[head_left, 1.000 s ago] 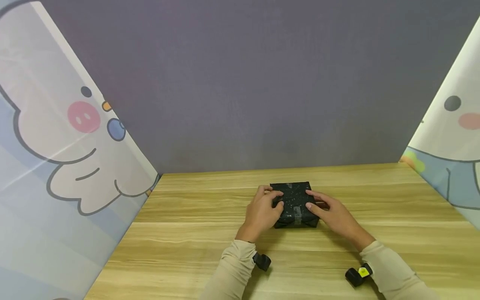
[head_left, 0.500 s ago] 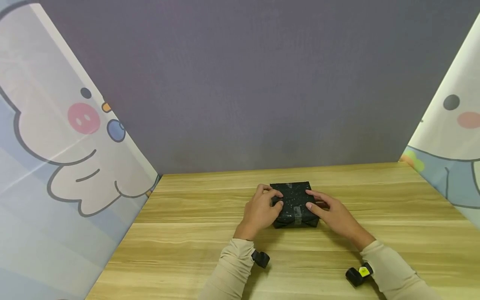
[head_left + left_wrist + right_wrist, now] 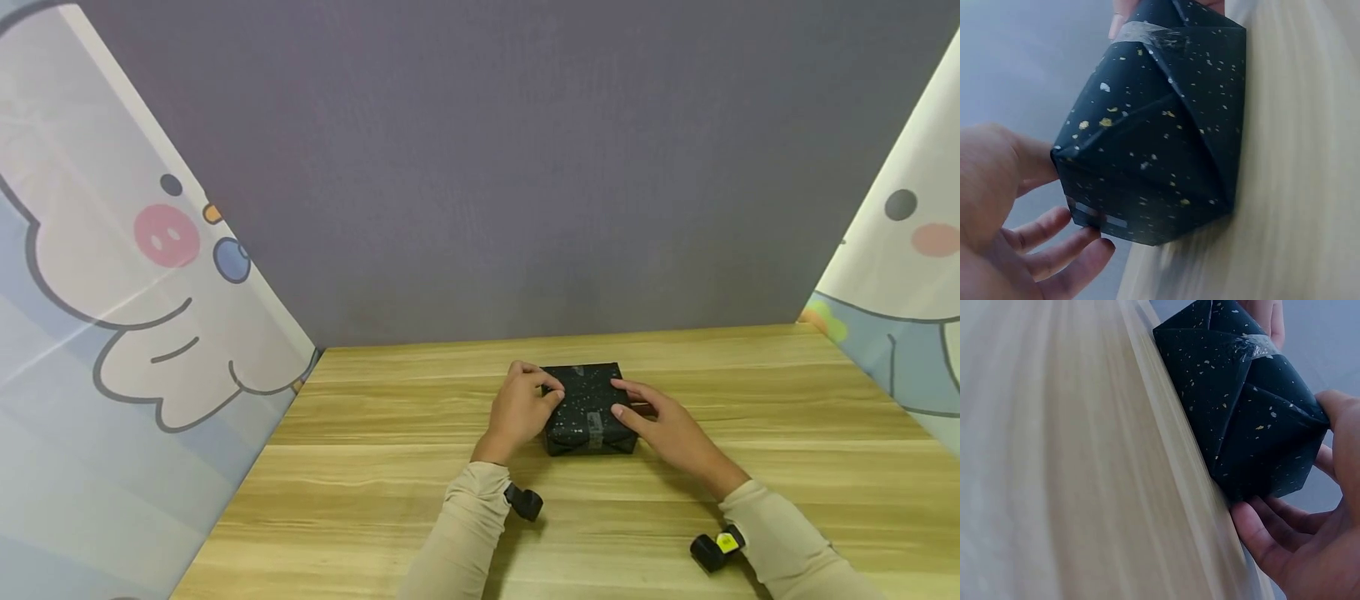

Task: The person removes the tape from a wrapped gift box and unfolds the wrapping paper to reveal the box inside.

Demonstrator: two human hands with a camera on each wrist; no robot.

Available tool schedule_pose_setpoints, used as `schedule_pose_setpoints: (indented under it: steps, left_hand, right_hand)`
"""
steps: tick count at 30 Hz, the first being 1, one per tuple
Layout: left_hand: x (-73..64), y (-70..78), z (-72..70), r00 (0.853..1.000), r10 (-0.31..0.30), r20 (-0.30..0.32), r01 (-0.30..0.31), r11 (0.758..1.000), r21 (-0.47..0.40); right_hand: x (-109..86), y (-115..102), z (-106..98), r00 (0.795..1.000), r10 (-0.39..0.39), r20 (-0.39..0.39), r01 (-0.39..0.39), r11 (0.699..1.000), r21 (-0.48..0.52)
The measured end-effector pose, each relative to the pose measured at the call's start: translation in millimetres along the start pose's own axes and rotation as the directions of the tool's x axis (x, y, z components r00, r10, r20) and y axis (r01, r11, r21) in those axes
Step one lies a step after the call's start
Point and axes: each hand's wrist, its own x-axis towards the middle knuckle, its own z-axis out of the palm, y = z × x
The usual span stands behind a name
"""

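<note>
"Head view first: what is the left hand [image 3: 517, 417] doing?"

"It is bending over the left edge of the package [image 3: 588, 404], thumb and forefinger tips meeting on top. In the left wrist view its other fingers are curving loosely by that end, near a clear strip [image 3: 1116, 222]. Whether the tips are pinching anything, I can't tell."

"And the right hand [image 3: 678, 433]?"

"Half curled. It is holding the right end, the thumb resting on top and the fingers bending around the side."

"So where is the package sitting?"

"It is lying flat on the bench [image 3: 360, 500], between the two hands, towards the far side. Black paper is covering it, showing gold and white flecks, and folded flaps are facing the person."

"Any labels?"

"A piece of tape [image 3: 596, 430] is running over the near edge, and a smaller patch [image 3: 577, 372] is sitting by the far edge. The black device [image 3: 707, 553] at the right wrist is carrying a yellow label [image 3: 727, 543]; its marks are coming out too small to read."

"Farther out?"

"Beige sleeves [image 3: 787, 542] are covering the forearms. Behind the bench a dark grey panel [image 3: 510, 167] is standing, and printed cartoon sheets are flanking it: a pink-snouted figure [image 3: 168, 235] is showing on the left, a pink-cheeked one [image 3: 922, 275] on the right."
</note>
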Motion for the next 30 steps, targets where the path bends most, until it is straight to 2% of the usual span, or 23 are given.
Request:
schedule_pose_setpoints:
  steps: [8,21,26,30]
  left_hand:
    - [3.3,4.5,2.5,1.000,-0.014,0.006,0.014,0.999,0.041]
    - [5.0,1.0,11.2,0.999,0.037,-0.037,-0.035,0.998,0.060]
    - [2.9,-4.4,11.9,0.998,0.065,-0.014,-0.064,0.996,0.062]
    - [1.2,-9.2,9.9,0.996,0.084,0.009,-0.084,0.996,0.030]
  right_hand:
    - [-0.5,1.1,-0.9,1.000,-0.007,-0.002,0.007,1.000,-0.006]
    - [-0.1,2.4,-1.4,1.000,-0.011,-0.003,0.011,1.000,-0.010]
    - [-0.4,3.0,-0.2,1.000,-0.012,-0.001,0.012,1.000,-0.008]
    - [-0.3,3.8,1.8,1.000,-0.011,0.000,0.011,1.000,0.001]
